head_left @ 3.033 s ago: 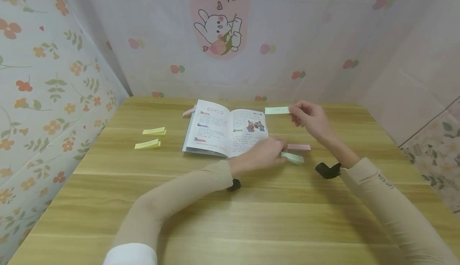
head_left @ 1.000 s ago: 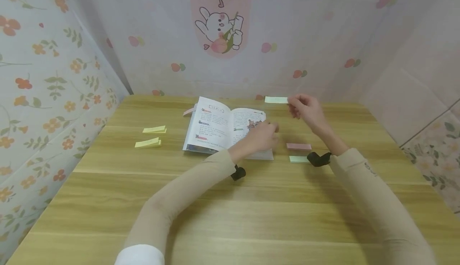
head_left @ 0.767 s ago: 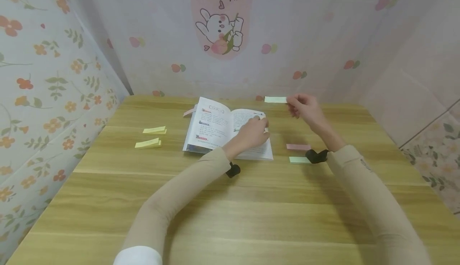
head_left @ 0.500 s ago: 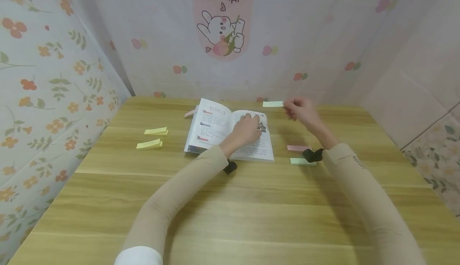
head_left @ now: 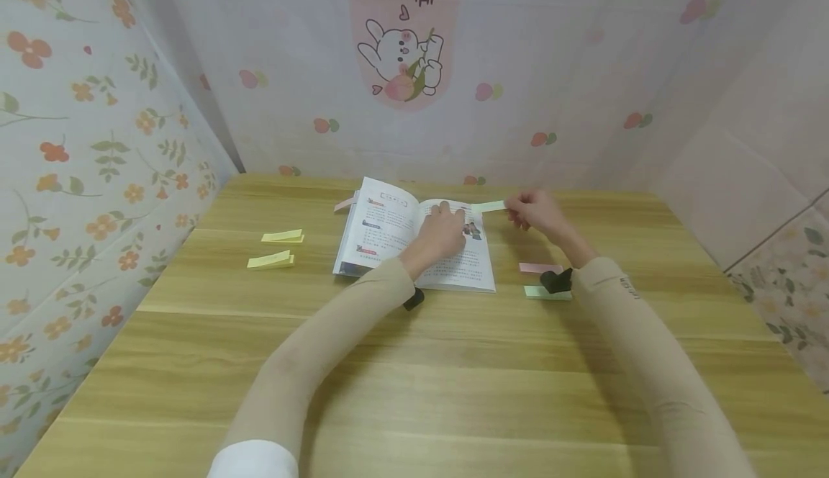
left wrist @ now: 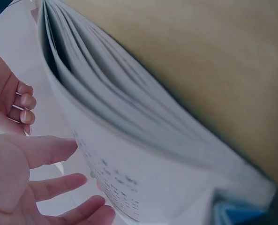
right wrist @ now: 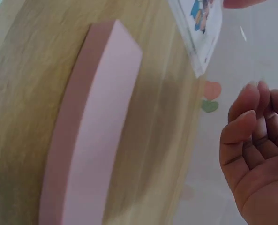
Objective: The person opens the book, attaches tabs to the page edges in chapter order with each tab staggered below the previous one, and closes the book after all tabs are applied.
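Observation:
An open picture book (head_left: 388,237) lies at the far middle of the wooden table (head_left: 414,384). My left hand (head_left: 445,219) rests with straight fingers on its right page; in the left wrist view the fingers (left wrist: 49,187) lie against the fanned pages of the book (left wrist: 129,154). My right hand (head_left: 514,212) pinches a pale green sticky note (head_left: 488,206) by its right end, with the note's free end at the top right corner of the book. In the right wrist view the right hand's fingers (right wrist: 251,126) are curled and the note is hidden.
A pink sticky pad (head_left: 532,268) and a green pad (head_left: 536,293) lie right of the book, under my right wrist; the pink pad (right wrist: 96,131) fills the right wrist view. Two yellow pads (head_left: 281,236) (head_left: 270,260) lie to the left. A pink tab (head_left: 343,204) sticks out at the book's far left.
My left hand left the green pad and came to rest on the book's right page. My right hand brought the green note down and left, to the book's top right corner.

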Available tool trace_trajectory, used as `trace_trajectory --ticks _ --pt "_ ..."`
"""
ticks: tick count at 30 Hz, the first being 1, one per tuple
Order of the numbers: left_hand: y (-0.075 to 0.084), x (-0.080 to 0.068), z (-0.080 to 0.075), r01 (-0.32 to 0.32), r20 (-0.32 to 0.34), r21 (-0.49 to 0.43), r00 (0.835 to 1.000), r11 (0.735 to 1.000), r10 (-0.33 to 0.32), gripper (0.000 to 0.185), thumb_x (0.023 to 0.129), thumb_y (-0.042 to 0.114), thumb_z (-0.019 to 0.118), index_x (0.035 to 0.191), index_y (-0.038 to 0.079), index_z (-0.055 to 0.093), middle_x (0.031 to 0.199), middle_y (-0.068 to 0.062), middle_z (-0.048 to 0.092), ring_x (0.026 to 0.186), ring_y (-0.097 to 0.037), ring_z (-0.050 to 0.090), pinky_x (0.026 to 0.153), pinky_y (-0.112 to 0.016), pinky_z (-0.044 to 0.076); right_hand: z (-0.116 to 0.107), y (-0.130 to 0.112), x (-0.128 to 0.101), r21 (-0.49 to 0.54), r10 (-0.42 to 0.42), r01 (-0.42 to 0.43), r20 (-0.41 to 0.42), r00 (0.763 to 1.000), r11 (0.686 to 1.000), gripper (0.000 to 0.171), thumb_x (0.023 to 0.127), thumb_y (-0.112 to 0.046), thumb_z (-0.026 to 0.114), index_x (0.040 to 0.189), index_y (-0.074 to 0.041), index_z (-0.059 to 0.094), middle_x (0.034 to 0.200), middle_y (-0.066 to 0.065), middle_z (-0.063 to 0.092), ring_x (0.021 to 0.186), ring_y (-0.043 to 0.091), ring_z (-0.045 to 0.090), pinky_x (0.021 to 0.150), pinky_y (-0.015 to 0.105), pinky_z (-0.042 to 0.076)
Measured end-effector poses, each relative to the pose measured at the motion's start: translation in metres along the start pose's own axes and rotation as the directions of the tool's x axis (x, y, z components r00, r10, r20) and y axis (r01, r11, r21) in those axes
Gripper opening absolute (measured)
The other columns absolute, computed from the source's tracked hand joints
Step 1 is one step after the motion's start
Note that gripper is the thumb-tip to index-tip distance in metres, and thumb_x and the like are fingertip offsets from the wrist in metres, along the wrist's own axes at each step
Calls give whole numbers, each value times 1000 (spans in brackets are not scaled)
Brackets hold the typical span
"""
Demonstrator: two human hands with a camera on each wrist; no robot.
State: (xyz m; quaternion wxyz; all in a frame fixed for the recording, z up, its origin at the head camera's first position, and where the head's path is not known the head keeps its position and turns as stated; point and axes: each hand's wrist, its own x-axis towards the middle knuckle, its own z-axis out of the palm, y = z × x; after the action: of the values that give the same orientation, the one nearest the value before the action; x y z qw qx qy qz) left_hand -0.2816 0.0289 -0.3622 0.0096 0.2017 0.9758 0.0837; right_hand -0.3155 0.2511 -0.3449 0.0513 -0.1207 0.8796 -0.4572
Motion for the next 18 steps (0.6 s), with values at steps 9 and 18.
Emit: trace_trajectory --ticks 9,18 --pt "6 3 0 -43 6 82 999 996 42 40 100 15 54 139 3 53 134 -21 49 114 -27 51 92 -32 51 -1 4 0 -28 98 -95 96 991 995 29 106 -16 50 102 11 60 82 14 64 73 20 57 66 29 51" --pt "7 9 4 -79 44 58 996 995 77 45 104 18 51 149 10 49 147 -23 41 121 -28 46 103 -37 44 1 4 -2 -2 113 -114 156 981 994 28 106 -8 47 99 16 59 79 19 63 71 23 56 63 32 48"
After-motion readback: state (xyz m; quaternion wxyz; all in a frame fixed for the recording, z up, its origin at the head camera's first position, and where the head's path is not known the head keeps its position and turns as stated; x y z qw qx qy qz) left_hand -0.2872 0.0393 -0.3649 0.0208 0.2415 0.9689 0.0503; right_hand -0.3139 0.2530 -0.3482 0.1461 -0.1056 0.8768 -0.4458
